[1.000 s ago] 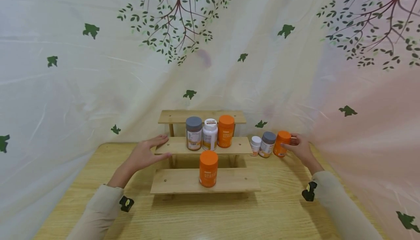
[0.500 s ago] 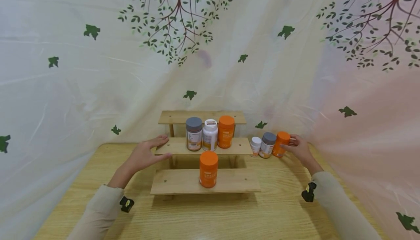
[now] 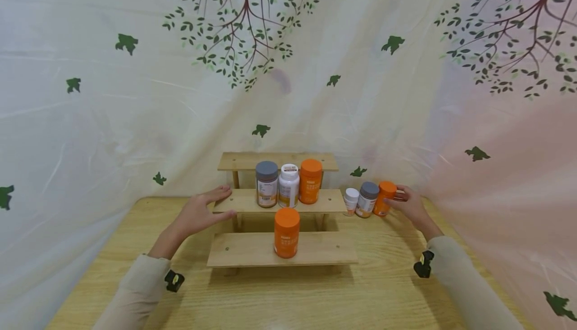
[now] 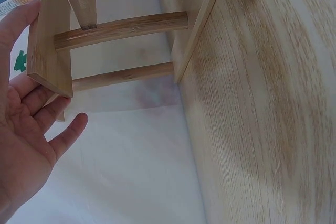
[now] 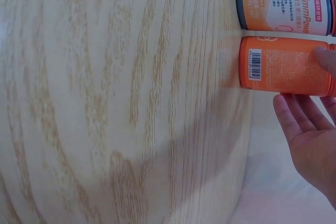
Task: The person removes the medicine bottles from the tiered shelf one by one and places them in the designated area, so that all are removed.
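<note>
My left hand [image 3: 198,212] grips the left end of the middle board of a three-tier wooden stand [image 3: 243,202], thumb at the front edge and fingers at the back. In the left wrist view its fingers [image 4: 50,111] bend round the board's edge. At the far right of the table, my right hand [image 3: 412,207] holds an upright orange pill bottle [image 3: 384,201] between thumb and fingers. The right wrist view shows this bottle's barcode [image 5: 254,65] and its base on the table. Close on its left stands a grey-capped bottle [image 3: 367,201], then a small white bottle [image 3: 350,202].
On the middle board are a grey-capped bottle [image 3: 267,185], a white bottle [image 3: 288,187] and an orange bottle [image 3: 311,182]. Another orange bottle [image 3: 287,234] stands on the lowest board. Behind the table [image 3: 279,302] hangs a pale curtain [image 3: 198,119] with a leaf print.
My right hand has shifted the orange bottle slightly left, up close to the grey-capped bottle. The left hand stays where it was on the stand.
</note>
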The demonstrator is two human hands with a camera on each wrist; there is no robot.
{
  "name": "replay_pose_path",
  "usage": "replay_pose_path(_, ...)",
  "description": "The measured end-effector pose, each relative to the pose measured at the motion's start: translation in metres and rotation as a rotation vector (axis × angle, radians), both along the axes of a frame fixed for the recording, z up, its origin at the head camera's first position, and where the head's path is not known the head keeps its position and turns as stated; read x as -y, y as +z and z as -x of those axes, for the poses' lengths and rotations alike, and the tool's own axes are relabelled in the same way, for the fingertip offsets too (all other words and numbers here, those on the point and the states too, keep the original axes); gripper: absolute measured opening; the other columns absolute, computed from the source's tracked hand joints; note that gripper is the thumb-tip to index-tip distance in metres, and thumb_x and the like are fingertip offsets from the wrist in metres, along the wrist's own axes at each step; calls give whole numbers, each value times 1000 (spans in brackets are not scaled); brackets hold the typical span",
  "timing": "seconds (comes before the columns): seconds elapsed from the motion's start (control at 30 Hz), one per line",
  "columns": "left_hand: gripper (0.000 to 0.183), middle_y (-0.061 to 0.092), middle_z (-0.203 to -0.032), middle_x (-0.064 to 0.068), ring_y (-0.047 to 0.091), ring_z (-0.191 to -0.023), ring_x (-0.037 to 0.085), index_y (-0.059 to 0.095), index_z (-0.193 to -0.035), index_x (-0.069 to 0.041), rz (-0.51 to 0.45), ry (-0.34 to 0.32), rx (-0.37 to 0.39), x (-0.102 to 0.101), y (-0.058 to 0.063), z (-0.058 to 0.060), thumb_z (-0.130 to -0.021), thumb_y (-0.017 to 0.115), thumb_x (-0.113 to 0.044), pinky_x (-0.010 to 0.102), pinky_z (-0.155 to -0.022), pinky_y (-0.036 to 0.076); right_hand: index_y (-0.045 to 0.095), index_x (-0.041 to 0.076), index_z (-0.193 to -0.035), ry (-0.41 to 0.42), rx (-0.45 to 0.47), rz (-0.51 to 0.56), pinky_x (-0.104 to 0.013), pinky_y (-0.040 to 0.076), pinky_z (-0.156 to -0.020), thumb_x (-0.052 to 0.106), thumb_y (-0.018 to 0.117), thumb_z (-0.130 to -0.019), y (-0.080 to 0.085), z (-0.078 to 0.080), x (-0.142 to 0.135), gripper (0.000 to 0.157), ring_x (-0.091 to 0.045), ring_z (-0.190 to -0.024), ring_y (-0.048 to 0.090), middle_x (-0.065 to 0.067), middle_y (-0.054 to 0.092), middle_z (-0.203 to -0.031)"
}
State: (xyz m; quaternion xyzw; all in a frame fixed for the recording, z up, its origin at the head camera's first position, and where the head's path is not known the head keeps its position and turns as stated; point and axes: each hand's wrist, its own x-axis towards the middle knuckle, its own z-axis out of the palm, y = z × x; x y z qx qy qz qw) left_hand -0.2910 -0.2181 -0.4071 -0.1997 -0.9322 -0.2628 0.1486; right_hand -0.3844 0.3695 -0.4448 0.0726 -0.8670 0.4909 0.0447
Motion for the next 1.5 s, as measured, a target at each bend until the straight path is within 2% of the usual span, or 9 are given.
replay_pose_path(0.43, 68, 55, -150, 13, 52, -140, 36, 60, -141, -4, 4, -6, -10, 1, 0, 1, -86, 82, -38, 58, -111, 44, 33, -9, -153, 10, 11, -5, -38, 60, -93, 23, 68, -99, 0, 0, 0, 72, -50, -131, 53, -38, 48, -145)
replay_pose_path(0.67, 68, 55, -151, 11, 52, -140, 36, 60, -142, -5, 5, 0, -3, 1, -1, 0, -87, 81, -39, 59, -110, 44, 29, -9, -155, 4, 29, -6, -24, 59, -88, 21, 67, -100, -1, 4, -3, 72, -45, -130, 56, -38, 48, -147)
replay_pose_path(0.8, 68, 54, -151, 11, 51, -140, 37, 60, -142, -7, 6, 3, 2, 1, -2, 0, -87, 81, -40, 59, -110, 44, 29, -8, -155, 4, 33, -3, -30, 59, -91, 22, 68, -100, 0, 4, -3, 73, -34, -125, 61, -38, 48, -146)
replay_pose_path(0.97, 68, 54, -151, 11, 52, -140, 36, 60, -142, -6, 8, 3, -3, 1, -2, 0, -86, 81, -40, 59, -110, 45, 31, -4, -155, 13, 25, 14, -30, 58, -94, 26, 70, -98, 5, -2, -3, 75, -7, -111, 64, -35, 49, -147)
replay_pose_path(1.07, 69, 54, -151, 10, 52, -140, 36, 60, -142, -6, 8, 1, -3, 1, -2, 0, -86, 81, -42, 59, -110, 45, 29, -2, -157, 11, 35, 3, -25, 56, -94, 28, 69, -99, 6, -3, -4, 76, -18, -119, 64, -34, 48, -149)
replay_pose_path(1.17, 69, 54, -151, 10, 52, -140, 36, 60, -142, -7, 9, -2, -2, 1, -2, 0, -87, 80, -42, 59, -110, 45, 26, -2, -158, 6, 40, -14, -18, 52, -92, 28, 66, -101, 8, -2, -6, 77, -43, -134, 52, -34, 44, -151)
replay_pose_path(1.23, 69, 54, -151, 10, 52, -139, 37, 60, -142, -6, 9, -3, -2, 1, -2, 0, -87, 80, -42, 59, -109, 45, 24, -2, -159, 10, 38, -16, -21, 52, -95, 29, 65, -102, 11, -2, -7, 77, -46, -137, 48, -35, 42, -153)
replay_pose_path(1.43, 68, 54, -150, 12, 52, -139, 38, 60, -142, -6, 2, -9, -7, 1, -1, -1, -87, 81, -39, 59, -109, 45, 23, 0, -159, 6, -9, -25, -56, 44, -112, 35, 65, -101, 28, -6, -7, 80, -48, -139, 46, -34, 41, -154)
replay_pose_path(1.5, 68, 54, -150, 12, 52, -139, 38, 60, -142, -5, 0, -7, -7, 2, -1, 0, -86, 81, -39, 59, -109, 45, 26, 1, -159, -6, -37, -26, -56, 45, -111, 37, 65, -100, 36, -8, -6, 79, -47, -138, 47, -32, 42, -154)
